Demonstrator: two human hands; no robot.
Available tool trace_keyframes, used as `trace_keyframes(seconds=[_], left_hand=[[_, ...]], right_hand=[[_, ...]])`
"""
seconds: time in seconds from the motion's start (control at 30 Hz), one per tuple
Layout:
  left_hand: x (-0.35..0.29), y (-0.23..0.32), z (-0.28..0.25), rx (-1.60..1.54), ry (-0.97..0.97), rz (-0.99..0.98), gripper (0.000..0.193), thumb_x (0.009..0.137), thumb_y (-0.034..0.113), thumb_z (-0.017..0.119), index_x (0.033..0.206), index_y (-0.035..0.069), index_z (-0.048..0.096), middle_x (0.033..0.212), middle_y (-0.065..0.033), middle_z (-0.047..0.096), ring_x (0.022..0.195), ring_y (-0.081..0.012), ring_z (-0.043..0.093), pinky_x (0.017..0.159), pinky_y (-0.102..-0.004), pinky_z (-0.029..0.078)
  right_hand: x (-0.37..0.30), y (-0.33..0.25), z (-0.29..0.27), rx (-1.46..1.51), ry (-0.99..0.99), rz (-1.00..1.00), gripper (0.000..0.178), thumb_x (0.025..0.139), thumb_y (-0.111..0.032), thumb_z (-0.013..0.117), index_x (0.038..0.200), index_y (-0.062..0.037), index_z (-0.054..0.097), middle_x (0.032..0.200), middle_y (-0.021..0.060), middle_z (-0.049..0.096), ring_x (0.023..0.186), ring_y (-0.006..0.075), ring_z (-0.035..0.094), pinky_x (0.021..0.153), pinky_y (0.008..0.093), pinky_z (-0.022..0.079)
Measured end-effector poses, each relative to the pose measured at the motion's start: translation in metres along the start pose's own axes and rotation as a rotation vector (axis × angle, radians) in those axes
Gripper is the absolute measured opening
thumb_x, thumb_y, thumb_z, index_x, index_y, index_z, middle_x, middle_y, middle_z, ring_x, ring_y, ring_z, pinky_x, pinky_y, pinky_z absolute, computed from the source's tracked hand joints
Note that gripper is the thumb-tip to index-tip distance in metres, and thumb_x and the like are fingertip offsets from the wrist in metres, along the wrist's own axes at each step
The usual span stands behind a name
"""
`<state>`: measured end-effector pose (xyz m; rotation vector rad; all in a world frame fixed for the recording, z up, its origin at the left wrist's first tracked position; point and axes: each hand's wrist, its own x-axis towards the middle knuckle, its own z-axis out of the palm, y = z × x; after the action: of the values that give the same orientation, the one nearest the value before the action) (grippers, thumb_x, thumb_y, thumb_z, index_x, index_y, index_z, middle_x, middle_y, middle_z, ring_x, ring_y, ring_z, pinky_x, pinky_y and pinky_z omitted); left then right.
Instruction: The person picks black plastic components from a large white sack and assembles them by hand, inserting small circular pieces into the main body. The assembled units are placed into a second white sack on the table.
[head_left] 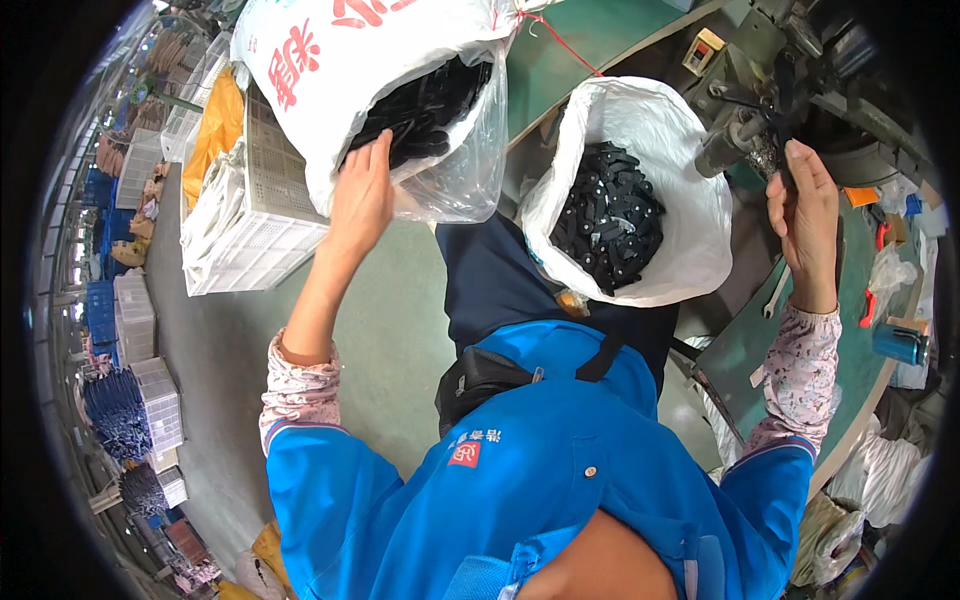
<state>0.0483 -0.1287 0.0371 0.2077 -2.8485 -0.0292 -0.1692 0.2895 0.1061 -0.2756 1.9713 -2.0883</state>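
Observation:
My left hand is at the mouth of a white woven sack, fingers together and fingertips against the long black pieces inside. Whether one is pinched between them is hidden. On the right, my right hand is raised to a dark metal machine, its fingers closed on a slim black piece beside the machine's round metal part. Between my hands, in front of my lap, a second white sack stands wide open with many small black parts in it.
White plastic crates stand left of the first sack, with orange cloth on them. A green worktop at right carries a wrench, red-handled tools and a blue container. A red string hangs from the first sack.

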Motion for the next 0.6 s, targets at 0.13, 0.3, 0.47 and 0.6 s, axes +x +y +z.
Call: trace_keyframes(seconds=[0.13,0.3,0.47,0.6], left_hand=[[0.011,0.014,0.018,0.056,0.124,0.135,0.064,0.073,-0.006,0.054,0.134,-0.003,0.038,0.127,-0.0216,0.048,0.118,-0.0351,0.046,0.100,-0.0433,0.037],[0.056,0.007,0.021,0.489,0.141,0.221,0.074,0.075,-0.003,0.055,0.143,0.014,0.032,0.132,-0.0181,0.043,0.119,-0.0335,0.046,0.097,-0.0407,0.041],[0.086,-0.005,0.036,0.431,0.060,0.211,0.083,0.069,-0.007,0.056,0.144,0.021,0.032,0.129,-0.0168,0.044,0.109,-0.0327,0.051,0.086,-0.0417,0.048],[0.077,-0.003,0.035,0.580,0.051,0.254,0.052,0.073,0.009,0.060,0.124,0.011,0.051,0.115,-0.0113,0.051,0.111,-0.0250,0.049,0.093,-0.0357,0.042]], right_hand=[[0.001,-0.016,0.006,0.006,0.026,-0.049,0.020,0.096,-0.021,0.053,0.105,-0.0034,0.054,0.065,0.0052,0.060,0.040,0.0057,0.048,0.033,0.0163,0.030],[-0.005,-0.009,0.025,-0.789,-0.016,-0.295,0.030,0.090,-0.022,0.061,0.114,-0.0039,0.058,0.077,0.0089,0.064,0.062,0.0185,0.061,0.057,0.0279,0.048],[-0.029,0.073,0.074,-0.838,-0.300,-0.576,0.033,0.083,-0.024,0.068,0.110,-0.0059,0.062,0.089,0.0132,0.066,0.081,0.0298,0.064,0.072,0.0377,0.051],[-0.038,0.096,0.123,-0.747,-0.471,-0.565,0.026,0.083,-0.014,0.066,0.105,-0.0007,0.063,0.089,0.0167,0.066,0.077,0.0270,0.066,0.066,0.0322,0.052]])
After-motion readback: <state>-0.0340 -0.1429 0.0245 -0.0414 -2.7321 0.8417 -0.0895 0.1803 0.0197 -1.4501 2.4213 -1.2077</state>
